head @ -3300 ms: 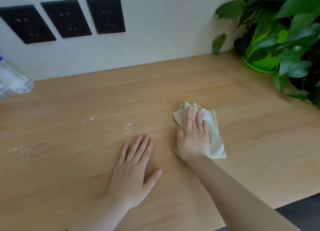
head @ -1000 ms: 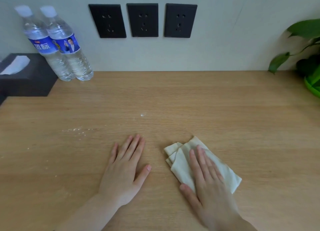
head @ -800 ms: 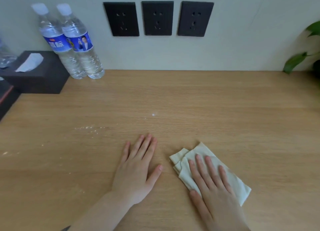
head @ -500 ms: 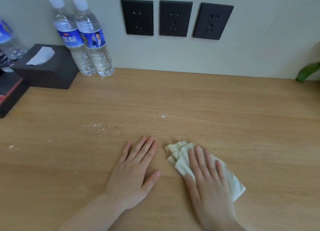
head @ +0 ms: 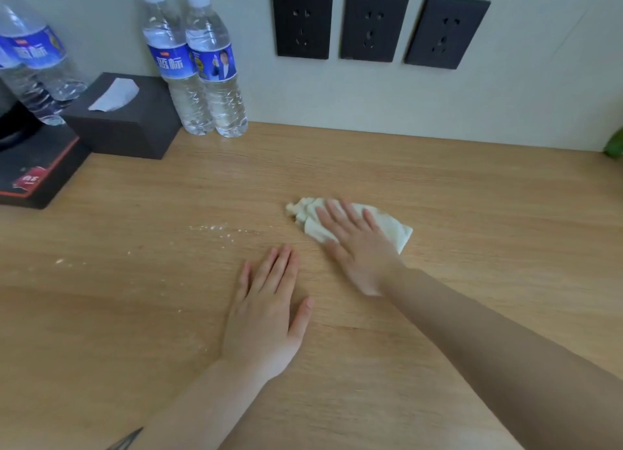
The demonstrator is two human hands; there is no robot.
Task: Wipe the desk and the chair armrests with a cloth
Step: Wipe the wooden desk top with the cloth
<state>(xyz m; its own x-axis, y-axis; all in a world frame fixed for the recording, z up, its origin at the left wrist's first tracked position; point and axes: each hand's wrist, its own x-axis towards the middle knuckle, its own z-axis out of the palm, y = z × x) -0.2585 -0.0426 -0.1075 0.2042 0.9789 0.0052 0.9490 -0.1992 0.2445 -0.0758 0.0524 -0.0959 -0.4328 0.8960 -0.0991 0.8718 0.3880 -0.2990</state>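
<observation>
A folded cream cloth [head: 392, 227] lies on the wooden desk [head: 472, 213] near its middle. My right hand [head: 357, 247] presses flat on the cloth with fingers spread, covering most of it. My left hand [head: 266, 314] rests palm down on the bare wood, just in front and left of the cloth, holding nothing. A thin trail of white crumbs [head: 219, 229] lies on the desk to the left of the cloth. More specks [head: 60, 261] sit further left. No chair is in view.
Two water bottles [head: 202, 65] stand against the back wall, with a black tissue box [head: 128, 119] left of them. More bottles [head: 33, 62] and a black, red-edged box [head: 33, 173] sit at the far left. Three black wall sockets [head: 371, 28] are behind; a green leaf [head: 613, 146] shows at the right.
My right hand has pushed the cloth away from me and to the left, past the left hand's fingertips, over the spot where a white speck lay. The left hand stays put. The view has turned left.
</observation>
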